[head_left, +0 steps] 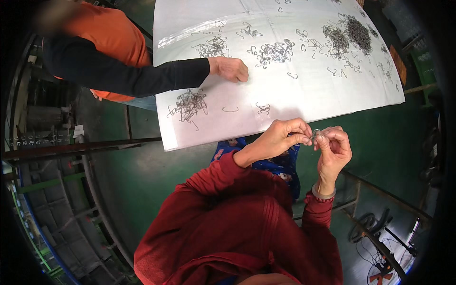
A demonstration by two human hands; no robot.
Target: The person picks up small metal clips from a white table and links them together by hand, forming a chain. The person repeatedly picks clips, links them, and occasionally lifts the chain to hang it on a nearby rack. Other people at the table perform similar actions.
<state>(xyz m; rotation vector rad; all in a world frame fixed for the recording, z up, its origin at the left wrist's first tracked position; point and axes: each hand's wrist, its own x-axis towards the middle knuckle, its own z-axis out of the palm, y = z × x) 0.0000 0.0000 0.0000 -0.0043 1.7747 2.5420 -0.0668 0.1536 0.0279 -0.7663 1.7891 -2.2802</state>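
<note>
Close together in front of my body, just off the near edge of the table, my two hands are both closed in a pinch. My left hand [276,138] grips one side of a small bent metal hook [316,133] between thumb and fingertips. My right hand [333,154], with a bracelet at the wrist, has thumb and fingers curled around the other side. The fingers partly cover the hook, so I cannot tell if more than one is held. Nearest on the white table [304,95] lie a small cluster of hooks [262,109] and a single hook [230,109].
A co-worker's hand [230,69] in a black sleeve reaches over the table from the left. Piles of wire hooks lie at the near left [189,104], the middle [277,52] and the far right [357,35]. Metal frames [85,147] stand left; cables and equipment [380,251] lie lower right.
</note>
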